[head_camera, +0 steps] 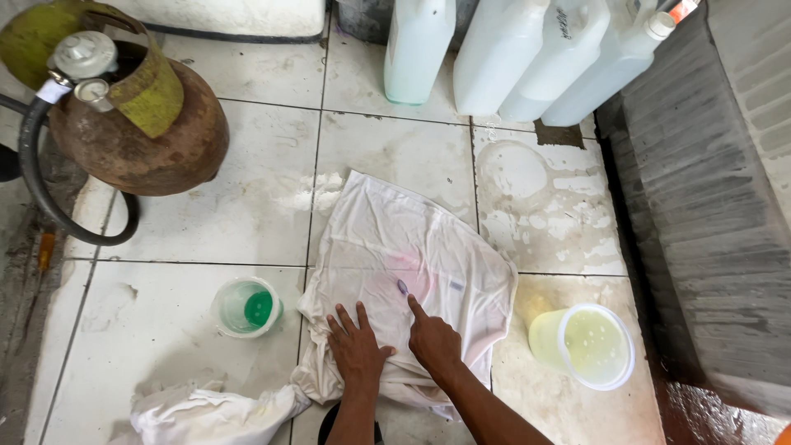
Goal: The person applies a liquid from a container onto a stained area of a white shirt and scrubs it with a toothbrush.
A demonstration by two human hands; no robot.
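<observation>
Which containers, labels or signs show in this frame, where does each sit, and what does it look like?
Jugs: four translucent white plastic ones, in a row at the top, on the tiled floor; one has a white cap.
Tub: round, clear, with yellowish liquid, right of the white cloth.
Cup: small, clear, with green liquid, left of the cloth.
Gas cylinder: rusty, green collar, top left.
No signs or screens.

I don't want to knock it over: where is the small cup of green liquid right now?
In the head view, the small cup of green liquid stands on the tiled floor, just left of the white cloth and the left hand.
</observation>
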